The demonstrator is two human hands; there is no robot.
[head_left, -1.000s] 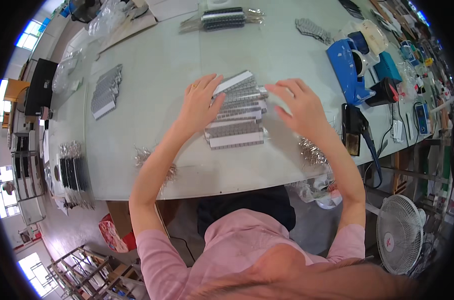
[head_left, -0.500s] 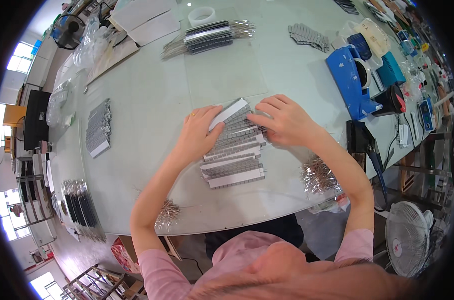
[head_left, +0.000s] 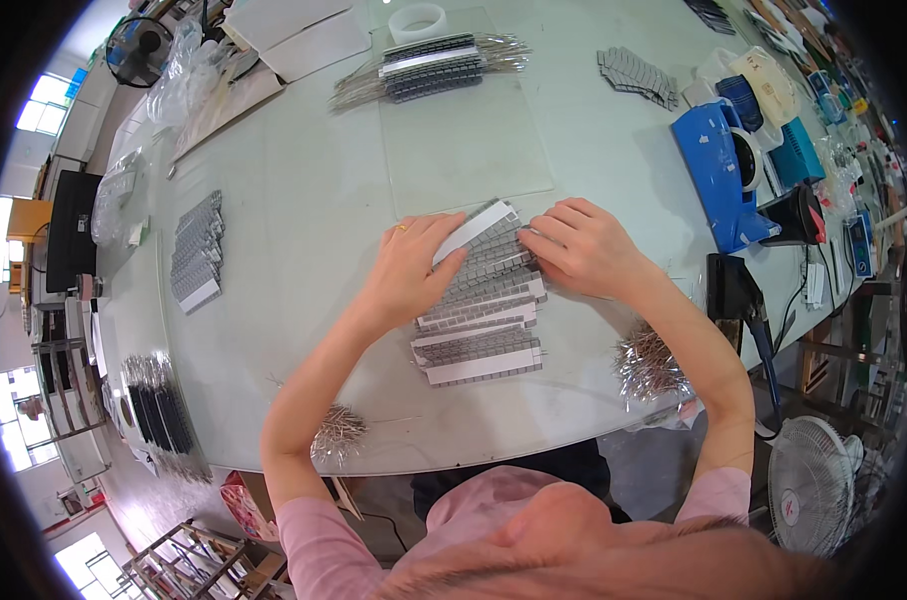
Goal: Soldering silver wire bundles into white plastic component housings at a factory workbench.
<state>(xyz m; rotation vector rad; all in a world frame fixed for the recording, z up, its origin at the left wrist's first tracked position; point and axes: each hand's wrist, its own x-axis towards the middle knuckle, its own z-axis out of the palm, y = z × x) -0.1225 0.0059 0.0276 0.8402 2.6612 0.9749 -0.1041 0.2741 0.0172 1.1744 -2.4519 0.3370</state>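
Lying fanned out, the grey strip pile (head_left: 484, 310) on the table (head_left: 294, 210) seemed steadied from both sides: the left hand (head_left: 411, 262), loosely splayed, touched its far left edge, the right hand (head_left: 586, 250) (whether pinching, unclear) its right. A wire tangle (head_left: 652, 366) lay right of the pile.

Bright, fairly even light; windows (head_left: 46, 103) down the left side are blown out, tabletop (head_left: 294, 190) reads pale with soft, faint shadows, and the floor (head_left: 144, 480) at lower left carries whitish-violet glare. Fisheye bends the tabletop's near edge, stretches stuff toward the rim, and falls off to black corners with blue fringing. Grey strips (head_left: 482, 300) mid-frame look reasonably crisp; hair (head_left: 614, 560) at the bottom is soft.
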